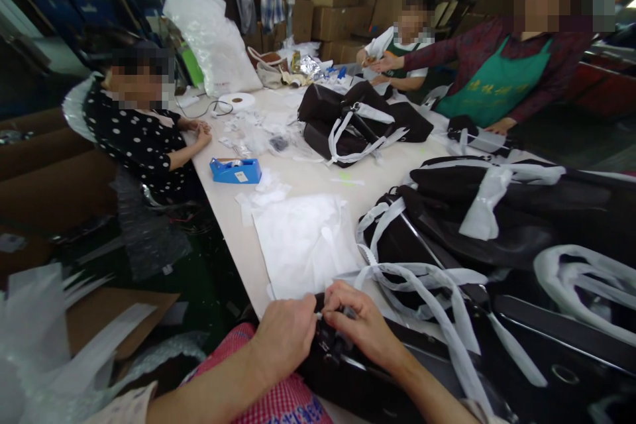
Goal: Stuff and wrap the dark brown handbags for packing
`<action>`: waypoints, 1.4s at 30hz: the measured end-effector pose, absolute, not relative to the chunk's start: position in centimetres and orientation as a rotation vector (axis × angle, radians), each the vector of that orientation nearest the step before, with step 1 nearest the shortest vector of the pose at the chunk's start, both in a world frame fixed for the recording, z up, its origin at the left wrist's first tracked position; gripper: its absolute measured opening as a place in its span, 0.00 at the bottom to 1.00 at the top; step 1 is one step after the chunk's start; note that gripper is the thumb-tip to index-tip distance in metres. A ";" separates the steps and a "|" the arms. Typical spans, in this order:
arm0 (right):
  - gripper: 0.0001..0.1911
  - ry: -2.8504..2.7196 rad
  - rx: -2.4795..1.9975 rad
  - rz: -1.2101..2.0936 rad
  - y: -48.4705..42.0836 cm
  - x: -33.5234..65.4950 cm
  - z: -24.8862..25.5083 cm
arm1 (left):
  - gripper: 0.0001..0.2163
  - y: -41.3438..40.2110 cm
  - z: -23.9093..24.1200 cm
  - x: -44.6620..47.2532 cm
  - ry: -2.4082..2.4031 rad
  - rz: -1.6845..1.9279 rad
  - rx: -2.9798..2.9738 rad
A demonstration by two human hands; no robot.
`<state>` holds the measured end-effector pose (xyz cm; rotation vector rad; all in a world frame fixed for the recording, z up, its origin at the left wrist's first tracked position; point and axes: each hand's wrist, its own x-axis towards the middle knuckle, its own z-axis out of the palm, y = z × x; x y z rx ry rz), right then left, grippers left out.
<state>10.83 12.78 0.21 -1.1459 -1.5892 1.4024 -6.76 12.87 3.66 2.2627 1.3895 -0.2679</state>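
A dark brown handbag (358, 377) with metal fittings lies in front of me at the table's near edge, partly over my lap. My left hand (288, 334) is closed at the bag's upper edge, its fingertips pinching near a fitting. Close beside it, my right hand (360, 321) is closed too, thumb and forefinger pressed together on a part of the same bag. A tiny pale bit shows between the fingertips; its kind is too small to tell. Just beyond my hands lie white wrapping sheets (298, 238).
More dark bags (497, 212) with white-wrapped straps crowd the right side, and others (338, 112) lie mid-table. A blue tape dispenser (236, 171) stands near the left edge. Three people sit or stand around the table (223, 212). Bubble wrap (149, 232) and cardboard (119, 318) are at lower left.
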 end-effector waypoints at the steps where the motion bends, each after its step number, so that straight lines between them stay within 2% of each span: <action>1: 0.07 -1.697 -1.150 1.272 12.5 11.0 0.3 | 0.09 13.0 3.8 -6.6 1.407 -0.269 2.241; 6: 0.08 -2.174 -1.104 0.622 10.8 11.3 0.5 | 0.13 13.8 4.0 -6.4 1.365 -0.294 2.235; 9: 0.08 -2.187 -1.093 0.497 9.5 10.6 0.2 | 0.12 15.0 3.9 -6.8 1.283 -0.223 2.058; 15: 0.10 -1.988 -1.217 0.266 7.3 7.6 -0.9 | 0.07 16.1 3.1 -7.1 1.271 -0.111 1.301; 19: 0.12 -1.942 -1.278 0.110 6.4 6.7 -2.5 | 0.03 16.3 2.9 -7.4 1.220 -0.127 1.121; 23: 0.11 -2.015 -1.321 0.057 5.9 6.6 -4.3 | 0.03 17.3 3.4 -7.8 1.144 -0.225 1.241; 27: 0.12 -2.013 -1.281 0.042 5.9 6.5 -4.2 | 0.03 17.5 4.3 -7.5 1.039 -0.273 1.893; 30: 0.17 -2.094 -1.038 0.262 6.2 7.4 -2.7 | 0.05 16.6 4.3 -7.2 0.832 -0.278 2.546; 33: 0.13 -1.979 -0.988 0.658 7.2 9.4 -1.1 | 0.07 15.4 3.6 -7.2 0.493 -0.079 2.968; 36: 0.08 -1.624 -1.200 1.090 9.5 11.2 -0.3 | 0.07 14.5 3.1 -7.5 0.344 0.193 3.165; 39: 0.11 -1.336 -1.338 1.564 13.1 11.9 -0.2 | 0.06 13.7 3.2 -7.9 0.229 0.291 3.238; 42: 0.15 -1.443 -1.251 1.919 16.5 11.5 0.1 | 0.06 13.0 3.5 -8.2 0.147 0.272 3.274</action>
